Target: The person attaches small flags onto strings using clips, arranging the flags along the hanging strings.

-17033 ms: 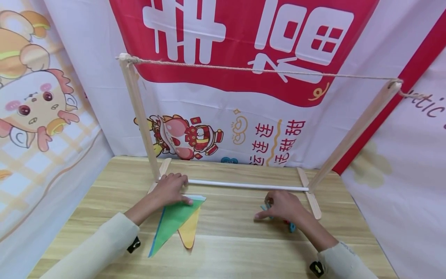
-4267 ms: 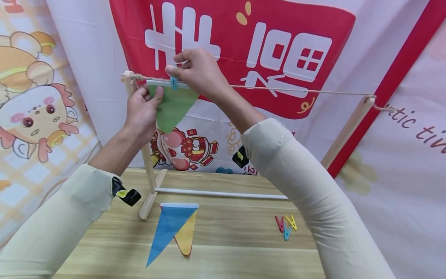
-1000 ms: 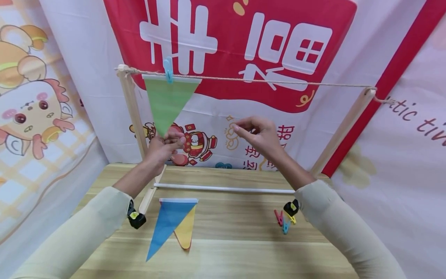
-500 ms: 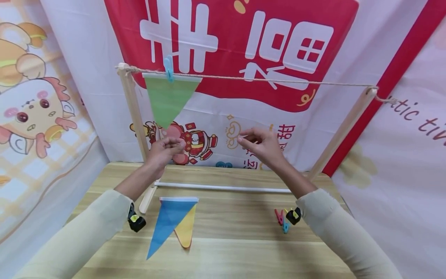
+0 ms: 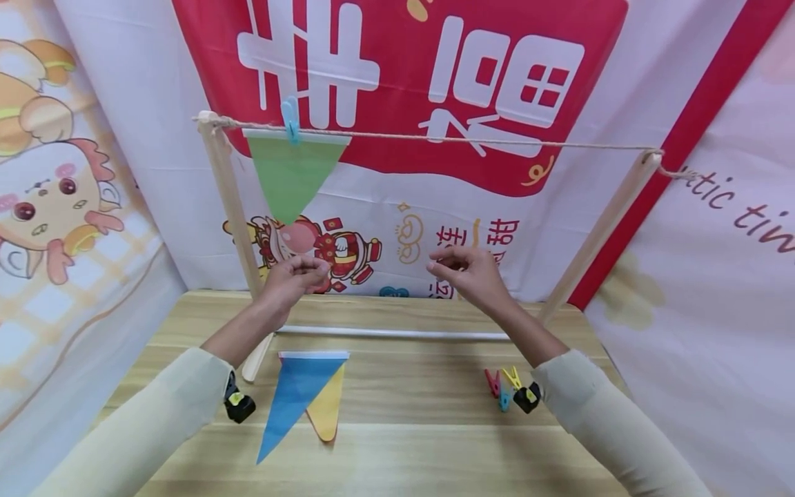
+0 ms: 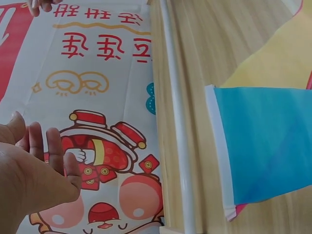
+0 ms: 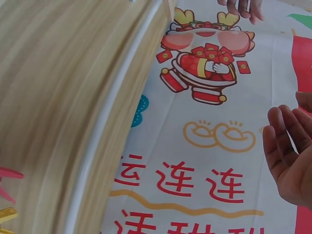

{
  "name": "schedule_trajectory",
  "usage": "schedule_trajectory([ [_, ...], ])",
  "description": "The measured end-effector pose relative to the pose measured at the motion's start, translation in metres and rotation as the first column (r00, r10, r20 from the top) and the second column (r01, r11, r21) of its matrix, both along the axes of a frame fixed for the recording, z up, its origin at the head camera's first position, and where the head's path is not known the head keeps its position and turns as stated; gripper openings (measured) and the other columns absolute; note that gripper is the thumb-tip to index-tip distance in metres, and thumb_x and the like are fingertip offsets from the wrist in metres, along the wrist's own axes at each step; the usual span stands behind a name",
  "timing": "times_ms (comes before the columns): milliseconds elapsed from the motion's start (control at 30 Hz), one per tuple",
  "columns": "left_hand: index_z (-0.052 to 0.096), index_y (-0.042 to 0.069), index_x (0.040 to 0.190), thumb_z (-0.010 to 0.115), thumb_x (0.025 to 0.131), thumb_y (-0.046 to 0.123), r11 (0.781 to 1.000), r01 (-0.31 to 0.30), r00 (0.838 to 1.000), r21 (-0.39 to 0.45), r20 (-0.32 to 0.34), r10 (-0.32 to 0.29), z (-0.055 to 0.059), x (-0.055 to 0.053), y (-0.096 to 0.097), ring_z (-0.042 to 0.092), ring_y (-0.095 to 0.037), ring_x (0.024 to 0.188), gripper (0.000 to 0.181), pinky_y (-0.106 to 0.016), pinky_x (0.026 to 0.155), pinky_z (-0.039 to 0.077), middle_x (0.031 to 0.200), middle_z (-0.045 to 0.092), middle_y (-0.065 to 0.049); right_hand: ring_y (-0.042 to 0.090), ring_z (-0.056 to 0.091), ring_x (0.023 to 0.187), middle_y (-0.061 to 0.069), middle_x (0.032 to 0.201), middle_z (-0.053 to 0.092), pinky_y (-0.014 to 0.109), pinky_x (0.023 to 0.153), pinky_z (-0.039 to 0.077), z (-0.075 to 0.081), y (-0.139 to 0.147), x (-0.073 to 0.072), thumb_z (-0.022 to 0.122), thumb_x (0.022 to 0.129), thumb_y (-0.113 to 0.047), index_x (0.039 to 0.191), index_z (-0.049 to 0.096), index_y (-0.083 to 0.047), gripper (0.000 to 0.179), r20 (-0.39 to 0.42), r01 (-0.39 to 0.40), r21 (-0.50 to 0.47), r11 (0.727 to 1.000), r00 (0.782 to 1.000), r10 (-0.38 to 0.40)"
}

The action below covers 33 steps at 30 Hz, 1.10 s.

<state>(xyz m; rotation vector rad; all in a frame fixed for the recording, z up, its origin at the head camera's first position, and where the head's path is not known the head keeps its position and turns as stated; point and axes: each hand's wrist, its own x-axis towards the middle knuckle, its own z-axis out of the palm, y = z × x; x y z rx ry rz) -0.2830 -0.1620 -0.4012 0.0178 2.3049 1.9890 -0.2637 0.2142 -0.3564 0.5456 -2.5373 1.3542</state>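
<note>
A green pennant (image 5: 297, 176) hangs from the string (image 5: 428, 137) near its left end, under a light blue clothespin (image 5: 290, 119). Below it, my left hand (image 5: 287, 281) hovers in the air with loosely bent fingers and nothing in them. My right hand (image 5: 470, 274) is likewise raised and holds nothing, thumb and fingers apart in the right wrist view. On the table lies a blue pennant (image 5: 299, 395) with a white top band, partly over a yellow pennant (image 5: 326, 413). Reddish edges peek out beneath them. Red (image 5: 493, 382), yellow (image 5: 513, 376) and blue clothespins (image 5: 504, 400) lie together near my right wrist.
The string is tied between a left wooden post (image 5: 228, 197) and a right wooden post (image 5: 601, 231). A white rod (image 5: 385, 333) joins them low down, just above the wooden table (image 5: 422, 449). Printed cloth (image 5: 385, 193) hangs behind.
The green pennant, first on the table under my left hand, was clipped to the string with the blue clothespin. Both hands have since let go and come down, apart from it.
</note>
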Motion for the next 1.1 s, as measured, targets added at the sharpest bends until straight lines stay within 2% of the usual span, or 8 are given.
schedule_trajectory([
  [267, 0.072, 0.012, 0.135, 0.071, 0.114, 0.035, 0.995, 0.046, 0.999, -0.091, -0.002, -0.046, -0.013, 0.003, -0.005, 0.075, -0.019, 0.117, 0.031, -0.031, 0.101, 0.058, 0.116, 0.077, 0.008, 0.023, 0.076, 0.087, 0.008, 0.104, 0.086, 0.026, 0.067, 0.058, -0.014, 0.009, 0.004, 0.085, 0.104, -0.034, 0.117, 0.087, -0.012, 0.026, 0.039, 0.049, 0.004, 0.999, 0.998, -0.049],
  [433, 0.071, 0.009, 0.140, 0.070, 0.114, 0.034, 0.987, 0.070, 0.998, -0.144, 0.008, -0.070, -0.024, 0.006, -0.010, 0.074, -0.020, 0.117, 0.035, -0.029, 0.100, 0.056, 0.125, 0.077, 0.002, 0.019, 0.076, 0.083, 0.012, 0.101, 0.086, 0.026, 0.067, 0.060, -0.026, 0.015, 0.010, 0.085, 0.104, -0.031, 0.116, 0.087, -0.014, 0.021, 0.082, 0.072, -0.003, 0.997, 0.994, -0.071],
  [567, 0.072, 0.009, 0.140, 0.071, 0.114, 0.037, 0.981, 0.075, 0.997, -0.180, 0.002, -0.075, -0.032, 0.008, -0.012, 0.071, -0.014, 0.110, 0.039, -0.027, 0.097, 0.056, 0.122, 0.075, 0.002, 0.033, 0.080, 0.090, 0.012, 0.100, 0.086, 0.025, 0.070, 0.061, -0.033, 0.018, 0.015, 0.084, 0.105, -0.028, 0.117, 0.087, -0.011, 0.021, 0.114, 0.064, -0.014, 0.998, 0.992, -0.062],
  [633, 0.073, 0.010, 0.137, 0.071, 0.114, 0.037, 0.981, 0.074, 0.997, -0.180, -0.002, -0.075, -0.034, 0.009, -0.012, 0.071, -0.014, 0.109, 0.036, -0.028, 0.097, 0.056, 0.122, 0.076, -0.003, 0.038, 0.081, 0.093, 0.011, 0.099, 0.086, 0.025, 0.072, 0.062, -0.036, 0.021, 0.017, 0.084, 0.105, -0.028, 0.117, 0.086, -0.010, 0.022, 0.120, 0.063, -0.011, 0.998, 0.991, -0.061],
  [800, 0.073, 0.010, 0.133, 0.071, 0.114, 0.039, 0.979, 0.085, 0.996, -0.187, 0.012, -0.085, -0.042, 0.011, -0.012, 0.072, -0.025, 0.118, 0.035, -0.041, 0.109, 0.057, 0.129, 0.075, -0.013, 0.031, 0.079, 0.090, 0.006, 0.097, 0.085, 0.027, 0.072, 0.061, -0.046, 0.028, 0.023, 0.084, 0.105, -0.030, 0.118, 0.087, -0.013, 0.021, 0.142, 0.087, 0.028, 0.996, 0.986, -0.090],
  [900, 0.073, 0.009, 0.135, 0.071, 0.113, 0.039, 0.977, 0.100, 0.995, -0.188, 0.036, -0.095, -0.050, 0.013, -0.011, 0.071, -0.033, 0.124, 0.037, -0.049, 0.116, 0.057, 0.135, 0.074, -0.018, 0.028, 0.078, 0.088, 0.008, 0.098, 0.085, 0.027, 0.070, 0.060, -0.054, 0.032, 0.027, 0.084, 0.105, -0.030, 0.117, 0.087, -0.014, 0.021, 0.169, 0.094, 0.041, 0.995, 0.980, -0.100],
  [1000, 0.074, 0.008, 0.136, 0.073, 0.112, 0.039, 0.975, 0.103, 0.994, -0.199, 0.041, -0.096, -0.057, 0.015, -0.012, 0.072, -0.033, 0.122, 0.039, -0.046, 0.114, 0.059, 0.136, 0.075, -0.019, 0.034, 0.079, 0.090, 0.010, 0.099, 0.085, 0.027, 0.067, 0.059, -0.062, 0.035, 0.029, 0.083, 0.105, -0.032, 0.117, 0.087, -0.013, 0.022, 0.191, 0.089, 0.049, 0.995, 0.977, -0.097],
  [1100, 0.074, 0.009, 0.135, 0.074, 0.111, 0.040, 0.970, 0.103, 0.994, -0.219, 0.043, -0.096, -0.062, 0.016, -0.014, 0.073, -0.025, 0.115, 0.039, -0.038, 0.106, 0.061, 0.129, 0.077, -0.015, 0.036, 0.079, 0.090, 0.009, 0.098, 0.085, 0.026, 0.064, 0.057, -0.068, 0.038, 0.031, 0.084, 0.105, -0.032, 0.116, 0.087, -0.013, 0.022, 0.197, 0.086, 0.054, 0.995, 0.976, -0.095],
])
